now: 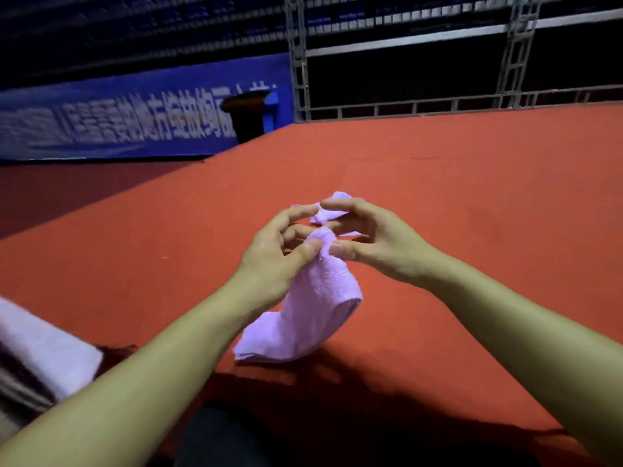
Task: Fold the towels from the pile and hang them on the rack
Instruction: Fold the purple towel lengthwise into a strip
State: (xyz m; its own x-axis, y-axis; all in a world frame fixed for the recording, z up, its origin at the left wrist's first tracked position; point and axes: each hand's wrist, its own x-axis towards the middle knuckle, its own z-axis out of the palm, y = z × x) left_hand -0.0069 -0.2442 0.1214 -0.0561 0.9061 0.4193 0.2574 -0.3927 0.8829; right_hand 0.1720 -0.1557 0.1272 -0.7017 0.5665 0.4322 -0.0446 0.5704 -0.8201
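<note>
Towels folded and stacked, pale lilac over a grey one, sit at about eight o'clock on the red tabletop (472,203), just beside the left forearm; whether this stack (43,345) is the pile or finished work I cannot tell. Moving right, the left hand (269,261) pinches the top of a small lilac towel (313,311) between thumb and forefinger, its other fingers loosely curled. That towel hangs from the pinch, its lower end resting on the table at six o'clock from the hands. The right hand (374,241) pinches the same bunched edge, thumb touching the left thumb, other fingers arched and spread above. Another bit of lilac cloth shows behind the fingers at twelve o'clock. No rack is identifiable. I judge this the folding step: next, the hands should slide apart along the edge to find corners
</note>
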